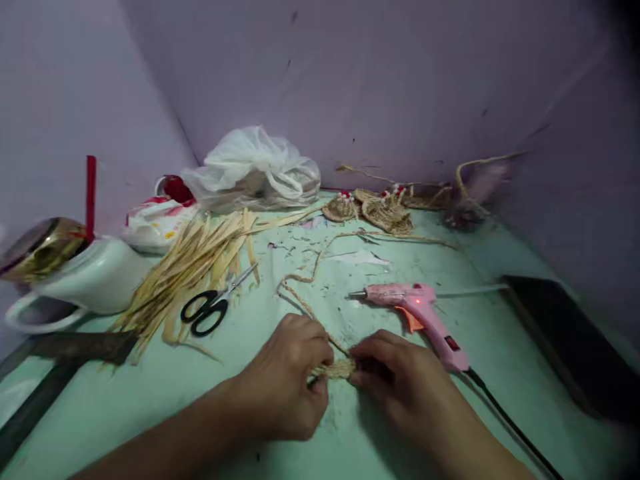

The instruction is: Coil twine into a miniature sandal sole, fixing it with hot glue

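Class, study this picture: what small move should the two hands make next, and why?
Probably the right hand should press a little more of the braided cord against the small woven piece, while the left hand steadies it. The fingers of both hands are already on that piece, and the cord runs from there in a long loose length across the table.
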Demonstrator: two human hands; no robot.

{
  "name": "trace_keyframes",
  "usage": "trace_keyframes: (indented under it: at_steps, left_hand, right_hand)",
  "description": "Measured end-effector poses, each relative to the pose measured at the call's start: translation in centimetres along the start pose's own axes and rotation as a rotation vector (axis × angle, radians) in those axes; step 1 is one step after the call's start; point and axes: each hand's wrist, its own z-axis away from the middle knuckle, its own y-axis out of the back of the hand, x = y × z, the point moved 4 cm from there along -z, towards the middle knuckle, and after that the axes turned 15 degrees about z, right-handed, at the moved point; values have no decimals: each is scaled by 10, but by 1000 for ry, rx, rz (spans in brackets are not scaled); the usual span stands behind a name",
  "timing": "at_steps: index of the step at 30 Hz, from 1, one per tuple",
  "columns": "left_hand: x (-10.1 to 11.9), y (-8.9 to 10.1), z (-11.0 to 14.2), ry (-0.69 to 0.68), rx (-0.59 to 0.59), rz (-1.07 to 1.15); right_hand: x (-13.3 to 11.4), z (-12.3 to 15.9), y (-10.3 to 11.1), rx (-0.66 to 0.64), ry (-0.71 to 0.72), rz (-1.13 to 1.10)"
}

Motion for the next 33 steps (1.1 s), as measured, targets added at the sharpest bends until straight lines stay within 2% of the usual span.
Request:
trace_keyframes:
  at_steps: [9,17,26,29,33]
  left_hand:
    - [9,4,-5,-130,-136,68]
    - [10,10,-5,-83,-223,-2]
    - [14,6,-4,-149,-375,-100]
    - [13,8,-1,-176,-320,-116]
    - [11,15,4,-201,-128,-72]
  right_hand:
    - [-2,-5,3,15,-5,-115]
    - [2,-7,3,13,6,-148]
    - [-2,-8,2,2,-15,-112]
    - [-2,-7,4,1,-4,-96]
    - [-1,-3,5,22,-24,-82]
